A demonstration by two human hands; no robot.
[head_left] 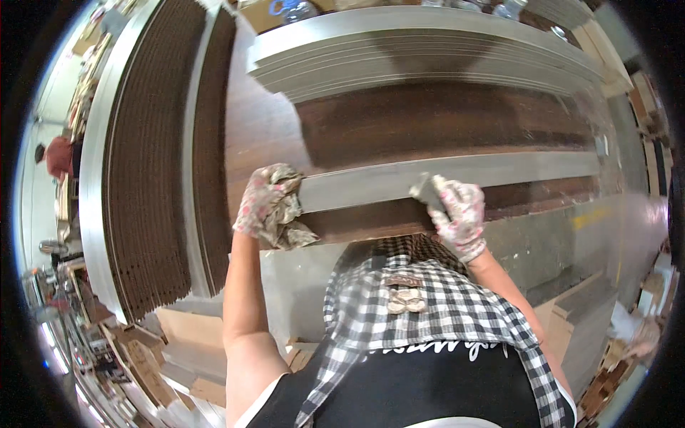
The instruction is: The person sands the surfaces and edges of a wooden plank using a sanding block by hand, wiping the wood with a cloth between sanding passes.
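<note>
A long, narrow grey board [449,173] lies flat across the brown tabletop [428,128] in front of me. My left hand [258,202], in a pink-patterned white glove, is closed around a crumpled, stained rag [287,214] at the board's left end. On the right, my right hand [460,217], gloved the same way, grips a small flat grey block [428,191] by the board's near edge. The exact kind of block does not show, and I cannot tell whether it touches the board.
A stack of grey boards [428,50] stands along the table's far side, with clear plastic bottles [300,11] behind it. Many more boards [146,164] are stacked to the left. Beyond them a person in a red top [58,157] is at the far left. Cardboard [189,339] lies lower left.
</note>
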